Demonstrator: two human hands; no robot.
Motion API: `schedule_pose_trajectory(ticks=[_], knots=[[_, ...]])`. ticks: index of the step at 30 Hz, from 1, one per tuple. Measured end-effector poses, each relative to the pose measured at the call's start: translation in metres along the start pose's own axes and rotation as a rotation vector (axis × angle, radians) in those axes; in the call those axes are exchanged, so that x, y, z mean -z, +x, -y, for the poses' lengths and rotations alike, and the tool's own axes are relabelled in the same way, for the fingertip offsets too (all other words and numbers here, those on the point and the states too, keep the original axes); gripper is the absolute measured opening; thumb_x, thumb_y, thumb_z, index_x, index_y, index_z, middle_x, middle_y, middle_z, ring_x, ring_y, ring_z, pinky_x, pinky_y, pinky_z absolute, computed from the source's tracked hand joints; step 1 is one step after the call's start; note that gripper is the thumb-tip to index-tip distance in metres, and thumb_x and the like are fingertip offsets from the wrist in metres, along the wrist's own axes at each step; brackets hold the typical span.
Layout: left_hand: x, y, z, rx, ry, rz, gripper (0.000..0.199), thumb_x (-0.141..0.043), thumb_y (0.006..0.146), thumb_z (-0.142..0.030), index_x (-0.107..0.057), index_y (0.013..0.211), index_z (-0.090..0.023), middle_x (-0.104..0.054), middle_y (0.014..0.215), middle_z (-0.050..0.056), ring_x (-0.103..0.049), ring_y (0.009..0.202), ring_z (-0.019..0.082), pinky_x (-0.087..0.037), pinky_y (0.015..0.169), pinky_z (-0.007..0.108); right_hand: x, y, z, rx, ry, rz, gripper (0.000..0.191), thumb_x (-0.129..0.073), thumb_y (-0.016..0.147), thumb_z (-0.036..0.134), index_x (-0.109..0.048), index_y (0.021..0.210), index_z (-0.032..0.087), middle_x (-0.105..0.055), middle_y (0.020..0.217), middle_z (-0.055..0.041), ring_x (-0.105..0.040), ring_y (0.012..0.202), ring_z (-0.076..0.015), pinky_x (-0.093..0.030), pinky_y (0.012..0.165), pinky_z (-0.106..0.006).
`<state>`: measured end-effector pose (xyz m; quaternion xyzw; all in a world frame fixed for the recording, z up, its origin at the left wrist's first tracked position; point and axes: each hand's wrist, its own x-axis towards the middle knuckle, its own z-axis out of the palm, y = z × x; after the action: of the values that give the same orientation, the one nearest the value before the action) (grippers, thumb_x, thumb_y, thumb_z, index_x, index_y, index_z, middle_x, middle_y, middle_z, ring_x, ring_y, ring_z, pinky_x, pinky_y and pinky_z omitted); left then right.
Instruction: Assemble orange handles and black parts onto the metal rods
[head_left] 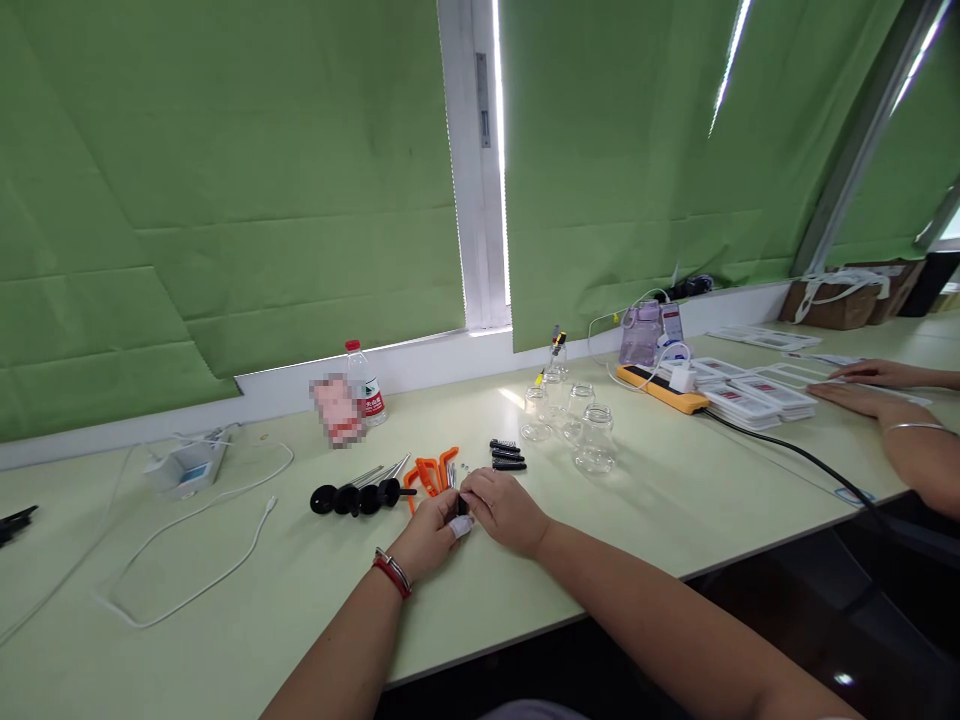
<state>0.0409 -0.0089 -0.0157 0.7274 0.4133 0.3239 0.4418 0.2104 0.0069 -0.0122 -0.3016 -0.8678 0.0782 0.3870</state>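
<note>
Pinching a partly hidden black part point(462, 506) with fingers of left hand point(431, 535) and right hand point(506, 510), over bench point(660, 520). Apparently adjusting it by hand; next, probably needing steady hold and careful alignment.

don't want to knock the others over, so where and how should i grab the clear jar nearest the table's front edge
The nearest clear jar is likely best gripped around its body, below the narrower neck, with the right hand coming from the right: it stands upright, and the other jars stand behind it and to its left.
</note>
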Motion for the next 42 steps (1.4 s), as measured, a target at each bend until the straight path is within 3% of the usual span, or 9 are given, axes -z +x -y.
schedule_pose_trajectory(ticks=[10, 15, 18, 23, 30, 34, 37, 42], knots=[[0.001, 0.0, 0.0, 0.006, -0.013, -0.012, 0.014, -0.056, 0.079, -0.031, -0.051, 0.079, -0.017, -0.044, 0.06, -0.005, -0.041, 0.05, 0.01, -0.032, 0.051, 0.025, 0.001, -0.001, -0.002, -0.018, 0.001, 0.015, 0.017, -0.039, 0.092, 0.021, -0.055, 0.093, 0.018, -0.061, 0.088, -0.0064, -0.053, 0.082, -0.0178, -0.041, 0.074, -0.03], [0.001, -0.002, -0.001, 0.045, -0.028, -0.02, 0.016, -0.058, 0.078, -0.032, -0.05, 0.079, -0.018, -0.046, 0.062, -0.004, -0.043, 0.049, 0.011, -0.033, 0.051, 0.025, 0.006, -0.001, -0.019, -0.275, -0.138, -0.077, 0.02, -0.039, 0.092, 0.02, -0.059, 0.094, 0.018, -0.061, 0.094, -0.0086, -0.054, 0.088, -0.0198, -0.041, 0.076, -0.031], [0.001, -0.002, -0.001, 0.059, -0.044, -0.016, 0.017, -0.058, 0.078, -0.032, -0.05, 0.08, -0.018, -0.046, 0.063, -0.003, -0.042, 0.048, 0.011, -0.032, 0.051, 0.025, 0.011, -0.002, -0.033, -0.455, -0.286, -0.014, 0.015, -0.048, 0.086, 0.015, -0.063, 0.085, 0.017, -0.061, 0.096, -0.0097, -0.053, 0.089, -0.0218, -0.039, 0.074, -0.031], [0.001, -0.001, 0.003, 0.065, -0.034, -0.016, 0.015, -0.055, 0.079, -0.03, -0.049, 0.08, -0.017, -0.044, 0.065, -0.004, -0.043, 0.049, 0.01, -0.033, 0.051, 0.025, 0.013, -0.006, -0.041, -0.553, -0.388, 0.113, 0.018, -0.05, 0.081, 0.008, -0.065, 0.086, 0.017, -0.061, 0.093, -0.0084, -0.054, 0.089, -0.0218, -0.038, 0.072, -0.029], [0.001, -0.002, 0.005, 0.062, -0.033, -0.008, 0.014, -0.055, 0.08, -0.03, -0.048, 0.082, -0.017, -0.044, 0.066, -0.004, -0.043, 0.049, 0.01, -0.033, 0.051, 0.024, 0.009, -0.007, -0.042, -0.546, -0.336, 0.148, 0.018, -0.05, 0.083, 0.009, -0.066, 0.083, 0.017, -0.062, 0.089, -0.0077, -0.055, 0.086, -0.02, -0.038, 0.071, -0.027], [0.001, -0.002, 0.005, 0.049, -0.054, -0.004, 0.015, -0.056, 0.079, -0.03, -0.048, 0.081, -0.017, -0.045, 0.065, -0.004, -0.043, 0.049, 0.01, -0.033, 0.051, 0.025, 0.009, -0.007, -0.035, -0.41, -0.198, 0.144, 0.022, -0.046, 0.09, 0.024, -0.066, 0.086, 0.017, -0.062, 0.088, -0.0069, -0.056, 0.084, -0.0175, -0.039, 0.072, -0.027], [0.001, -0.001, 0.004, 0.046, -0.057, -0.003, 0.016, -0.056, 0.079, -0.031, -0.047, 0.081, -0.017, -0.045, 0.064, -0.004, -0.042, 0.049, 0.01, -0.032, 0.051, 0.025, 0.008, -0.007, -0.027, -0.3, -0.12, 0.221, 0.019, -0.057, 0.084, 0.033, -0.067, 0.089, 0.017, -0.061, 0.089, -0.0063, -0.057, 0.083, -0.0172, -0.04, 0.07, -0.026], [0.001, -0.002, 0.003, 0.055, -0.019, -0.016, 0.014, -0.055, 0.079, -0.029, -0.048, 0.08, -0.017, -0.045, 0.063, -0.004, -0.043, 0.048, 0.01, -0.032, 0.051, 0.024, 0.005, -0.006, -0.026, -0.303, -0.095, 0.272, 0.008, -0.058, 0.081, 0.016, -0.065, 0.079, 0.017, -0.061, 0.087, -0.0047, -0.057, 0.082, -0.0154, -0.039, 0.069, -0.025]])
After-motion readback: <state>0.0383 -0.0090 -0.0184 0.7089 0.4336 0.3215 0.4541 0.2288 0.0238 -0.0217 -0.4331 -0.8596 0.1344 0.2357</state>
